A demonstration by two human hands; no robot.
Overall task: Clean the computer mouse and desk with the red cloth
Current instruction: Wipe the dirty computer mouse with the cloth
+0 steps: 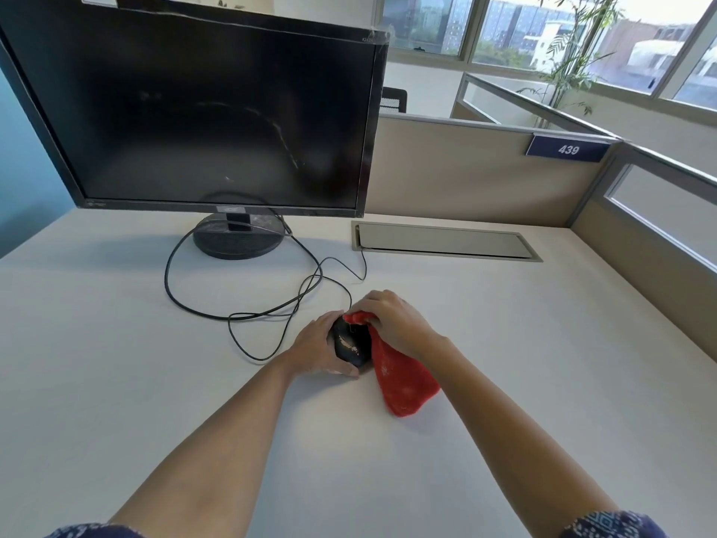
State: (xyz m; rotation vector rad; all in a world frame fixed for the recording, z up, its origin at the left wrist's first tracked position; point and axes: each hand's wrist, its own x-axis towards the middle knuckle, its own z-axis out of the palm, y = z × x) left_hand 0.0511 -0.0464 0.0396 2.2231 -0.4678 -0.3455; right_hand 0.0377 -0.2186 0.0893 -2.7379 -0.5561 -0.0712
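A black computer mouse (350,345) with pale dusty smears on its top rests on the white desk (504,382), about mid-desk. My left hand (316,349) wraps around its left side and holds it. My right hand (392,320) grips a bunched end of the red cloth (401,376) and presses it against the front of the mouse. The rest of the cloth hangs down and lies on the desk to the right of the mouse.
A black monitor (209,114) on a round base (238,240) stands at the back left. Black cables (248,312) loop across the desk behind the mouse. A grey cable hatch (446,242) sits at the back right, and beige partition walls (465,172) bound the desk.
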